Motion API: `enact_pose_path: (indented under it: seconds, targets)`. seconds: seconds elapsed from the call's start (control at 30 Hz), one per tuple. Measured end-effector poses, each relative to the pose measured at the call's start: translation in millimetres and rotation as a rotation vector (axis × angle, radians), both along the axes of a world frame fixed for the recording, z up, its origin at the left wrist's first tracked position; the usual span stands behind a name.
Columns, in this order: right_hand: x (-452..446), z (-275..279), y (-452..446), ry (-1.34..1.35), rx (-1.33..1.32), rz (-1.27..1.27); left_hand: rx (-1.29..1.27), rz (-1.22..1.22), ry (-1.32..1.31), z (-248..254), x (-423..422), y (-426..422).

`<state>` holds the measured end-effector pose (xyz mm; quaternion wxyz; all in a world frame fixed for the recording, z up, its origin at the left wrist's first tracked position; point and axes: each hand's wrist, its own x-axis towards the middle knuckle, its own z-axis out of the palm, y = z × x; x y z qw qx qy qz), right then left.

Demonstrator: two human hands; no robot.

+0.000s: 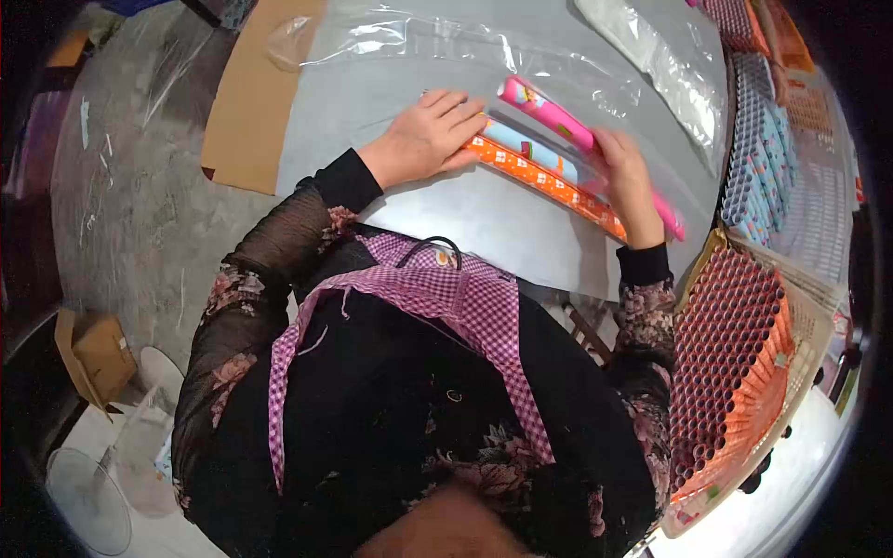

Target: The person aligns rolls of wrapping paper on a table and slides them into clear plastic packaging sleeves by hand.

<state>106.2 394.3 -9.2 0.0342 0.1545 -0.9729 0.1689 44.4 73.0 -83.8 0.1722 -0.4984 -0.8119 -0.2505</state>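
The right hand (625, 181) is holding the pink roll (551, 118) past its middle, fingers closing around it over the table (400, 221), while the left hand (419, 139) is resting its fingers on the ends of 2 rolls lying side by side, the light-blue roll (530, 149) and the orange roll (530, 171). All 3 are looking light, smooth, slippery and fairly stiff but dentable, so mid-length is seeming best for a gentle grip.
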Motion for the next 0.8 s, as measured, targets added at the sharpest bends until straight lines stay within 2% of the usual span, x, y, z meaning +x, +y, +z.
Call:
enact_pose_path:
  seconds: [0.1, 0.2, 0.37, 0.47, 0.8]
  targets:
    - [-18, -22, -16, 0.041, 0.012, 0.027, 0.000, 0.007, 0.006, 3, 0, 1]
    - [-31, -27, -32, -0.022, -0.003, 0.032, 0.028, 0.010, -0.030, 7, 2, 1]
    - [-29, -38, -39, 0.038, -0.009, 0.070, 0.064, 0.004, -0.060, 6, 3, 0]
    - [-28, -41, -42, -0.044, -0.089, 0.017, 0.083, 0.007, -0.052, 8, 4, -1]
    - [-27, -52, -65, -0.017, -0.136, -0.022, 0.147, 0.006, -0.050, 3, 5, -2]
